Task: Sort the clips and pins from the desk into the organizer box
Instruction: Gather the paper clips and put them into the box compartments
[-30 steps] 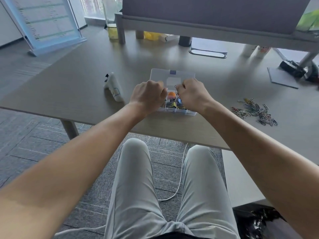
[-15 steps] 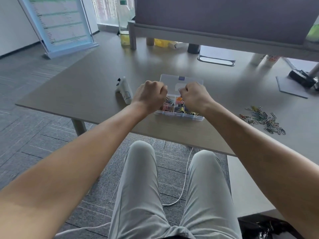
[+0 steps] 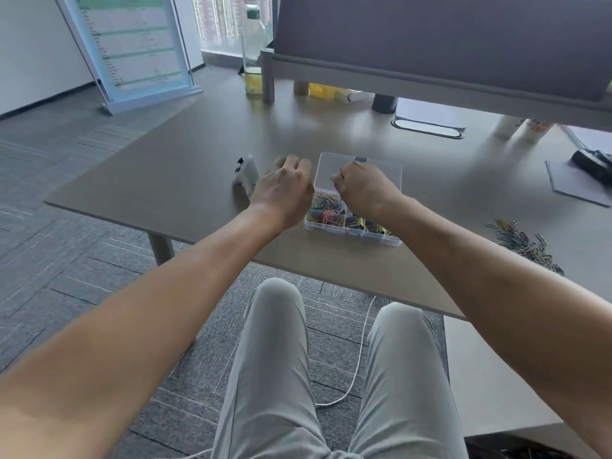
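organizer box (image 3: pixel 359 197): one, open, near tabletop (image 3: pixel 165 180) edge | hands: two; left hand (image 3: pixel 286 190) curled, empty-looking, beside box; right hand (image 3: pixel 362 190) closed over box, contents unclear | paper clips (image 3: pixel 525 245): one pile, right

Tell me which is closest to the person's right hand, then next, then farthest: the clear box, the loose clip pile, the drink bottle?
From the right hand:
1. Organizer box, directly under it.
2. Clip pile, off to its right.
3. Bottle, far back left.

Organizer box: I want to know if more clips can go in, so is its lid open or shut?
Open. The clear lid lies flipped back behind the organizer box, and coloured clips show uncovered inside.
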### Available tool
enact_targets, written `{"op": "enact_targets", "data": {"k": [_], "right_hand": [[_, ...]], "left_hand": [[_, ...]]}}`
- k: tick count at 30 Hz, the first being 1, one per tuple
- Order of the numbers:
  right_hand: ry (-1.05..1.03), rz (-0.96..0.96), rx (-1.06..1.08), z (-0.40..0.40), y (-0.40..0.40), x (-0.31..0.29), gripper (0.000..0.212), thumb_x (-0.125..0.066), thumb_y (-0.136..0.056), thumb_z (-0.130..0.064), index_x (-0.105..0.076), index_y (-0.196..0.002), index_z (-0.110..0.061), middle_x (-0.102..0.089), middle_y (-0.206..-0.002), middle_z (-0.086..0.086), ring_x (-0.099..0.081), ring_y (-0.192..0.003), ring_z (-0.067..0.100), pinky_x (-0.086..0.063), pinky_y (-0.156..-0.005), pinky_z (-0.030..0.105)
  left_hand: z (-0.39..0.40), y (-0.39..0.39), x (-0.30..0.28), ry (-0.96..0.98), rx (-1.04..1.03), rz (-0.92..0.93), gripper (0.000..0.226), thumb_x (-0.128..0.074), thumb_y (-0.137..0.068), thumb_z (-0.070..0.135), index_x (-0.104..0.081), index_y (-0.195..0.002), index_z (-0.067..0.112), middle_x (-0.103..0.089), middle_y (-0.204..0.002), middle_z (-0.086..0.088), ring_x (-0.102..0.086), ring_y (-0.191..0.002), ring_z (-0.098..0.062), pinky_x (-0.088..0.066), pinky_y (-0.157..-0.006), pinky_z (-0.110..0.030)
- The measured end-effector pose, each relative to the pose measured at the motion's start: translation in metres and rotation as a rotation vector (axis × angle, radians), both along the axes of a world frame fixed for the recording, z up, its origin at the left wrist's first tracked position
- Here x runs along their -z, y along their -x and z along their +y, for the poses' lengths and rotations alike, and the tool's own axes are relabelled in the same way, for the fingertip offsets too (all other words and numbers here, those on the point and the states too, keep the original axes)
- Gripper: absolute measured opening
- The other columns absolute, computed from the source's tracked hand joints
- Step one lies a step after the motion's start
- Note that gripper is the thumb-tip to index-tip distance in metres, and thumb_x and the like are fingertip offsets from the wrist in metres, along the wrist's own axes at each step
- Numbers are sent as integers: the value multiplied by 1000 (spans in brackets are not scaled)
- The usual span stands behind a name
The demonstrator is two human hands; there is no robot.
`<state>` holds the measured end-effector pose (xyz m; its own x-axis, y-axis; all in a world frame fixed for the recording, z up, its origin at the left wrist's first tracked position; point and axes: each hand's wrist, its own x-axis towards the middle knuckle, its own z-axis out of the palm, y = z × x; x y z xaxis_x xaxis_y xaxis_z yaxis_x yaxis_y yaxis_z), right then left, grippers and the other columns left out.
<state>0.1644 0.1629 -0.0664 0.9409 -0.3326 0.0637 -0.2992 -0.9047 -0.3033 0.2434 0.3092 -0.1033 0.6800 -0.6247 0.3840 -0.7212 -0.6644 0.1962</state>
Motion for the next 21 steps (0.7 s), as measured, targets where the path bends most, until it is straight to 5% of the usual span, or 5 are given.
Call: {"op": "enact_targets", "data": {"k": [3, 6, 13, 21], "right_hand": [[65, 31, -48, 4, -9, 3, 39, -42, -108, -30, -49, -74, -11, -59, -85, 18, -58, -78, 36, -41, -68, 36], [107, 27, -66, 8, -11, 7, 31, -44, -108, -26, -60, -90, -7, -62, -89, 21, -65, -87, 41, -42, -67, 37], [286, -28, -85, 13, -6, 18, 29, -45, -106, -34, -58, -114, -9, -68, -109, 22, -65, -102, 42, -36, -70, 38], [232, -175, -44, 2, 13, 9, 31, -43, -104, -37, -62, -105, -12, -69, -105, 13, -65, -90, 37, -43, -69, 38]], "left_hand": [[-1, -8, 7, -128, -86, 13, 32, -38, -99, 22, -52, -124, 8, -52, -132, -17, -42, -131, -35, -37, -106, -48], [-3, -13, 11, -170, -109, 63, 40, -37, -101, 30, -47, -134, 10, -42, -147, -17, -28, -145, -33, -22, -120, -51], [-7, -23, 12, -181, -125, 43, 37, -36, -103, 33, -41, -135, 14, -41, -149, -17, -28, -146, -34, -22, -119, -53], [-14, -12, 1, -138, -104, 96, 43, -27, -103, 39, -45, -132, 13, -46, -144, -17, -33, -142, -33, -24, -118, -54]]}}
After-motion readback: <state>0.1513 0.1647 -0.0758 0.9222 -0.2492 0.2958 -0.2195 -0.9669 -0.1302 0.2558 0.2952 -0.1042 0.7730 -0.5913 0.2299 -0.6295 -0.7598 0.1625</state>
